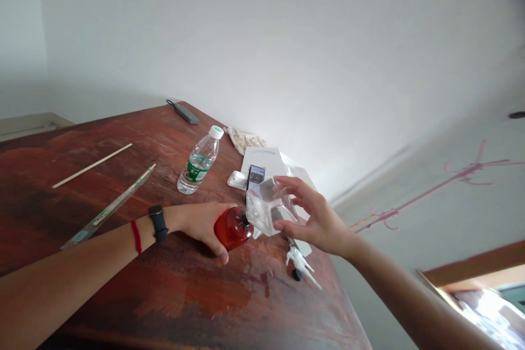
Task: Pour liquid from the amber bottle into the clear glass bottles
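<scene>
My left hand (200,227) grips a red translucent bottle (233,228) lying tilted, its dark neck end pointing at a clear faceted plastic cup (268,206). My right hand (315,216) wraps its fingers and thumb around that cup, which is tipped on its side. The bottle's neck touches or enters the cup's mouth; the overlap is hard to make out. Both hands hover over the right part of a reddish-brown wooden table (123,290). A black watch (158,223) and a red string (136,236) circle my left wrist.
A water bottle (199,161), a long transparent ruler (109,208) and a wooden stick (92,165) lie left of my hands. Behind them are a phone (256,174), white sheets (262,157), a crumpled cloth (244,139) and a grey power bank (185,114). A white figurine (299,262) stands near the table's right edge.
</scene>
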`<action>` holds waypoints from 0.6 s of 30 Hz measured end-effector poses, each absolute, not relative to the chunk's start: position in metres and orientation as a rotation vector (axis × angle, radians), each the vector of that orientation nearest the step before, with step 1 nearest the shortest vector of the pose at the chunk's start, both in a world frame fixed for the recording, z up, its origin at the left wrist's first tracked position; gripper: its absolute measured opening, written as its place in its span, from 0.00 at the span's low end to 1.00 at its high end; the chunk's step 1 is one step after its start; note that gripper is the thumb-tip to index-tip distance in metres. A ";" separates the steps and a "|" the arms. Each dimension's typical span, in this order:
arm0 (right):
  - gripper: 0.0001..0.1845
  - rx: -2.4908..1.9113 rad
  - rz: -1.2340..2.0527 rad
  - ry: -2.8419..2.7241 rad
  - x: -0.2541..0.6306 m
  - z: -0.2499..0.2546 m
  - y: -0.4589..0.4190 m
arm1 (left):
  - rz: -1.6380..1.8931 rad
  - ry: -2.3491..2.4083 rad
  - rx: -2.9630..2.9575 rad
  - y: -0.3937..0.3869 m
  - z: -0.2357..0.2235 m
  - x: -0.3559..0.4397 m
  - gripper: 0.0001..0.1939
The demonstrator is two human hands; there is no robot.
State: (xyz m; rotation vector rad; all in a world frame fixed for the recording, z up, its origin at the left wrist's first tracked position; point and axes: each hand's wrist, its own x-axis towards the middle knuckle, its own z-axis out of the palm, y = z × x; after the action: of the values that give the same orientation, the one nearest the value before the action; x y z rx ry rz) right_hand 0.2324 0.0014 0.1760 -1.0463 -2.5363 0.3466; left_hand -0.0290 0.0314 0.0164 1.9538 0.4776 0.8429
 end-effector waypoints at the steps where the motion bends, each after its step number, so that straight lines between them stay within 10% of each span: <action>1: 0.38 -1.053 0.345 -2.543 0.232 0.177 0.001 | 0.819 0.491 1.954 0.031 0.018 -0.029 0.44; 18: 0.37 -1.029 0.651 -2.291 0.245 0.149 0.001 | 0.755 0.568 1.967 0.028 0.024 -0.031 0.42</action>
State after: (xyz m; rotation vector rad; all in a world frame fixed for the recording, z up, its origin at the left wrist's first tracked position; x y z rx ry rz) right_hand 0.2452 0.0011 0.1487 -1.0289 -2.2912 0.6513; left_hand -0.0311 0.0281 0.0236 1.9668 0.5681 0.7550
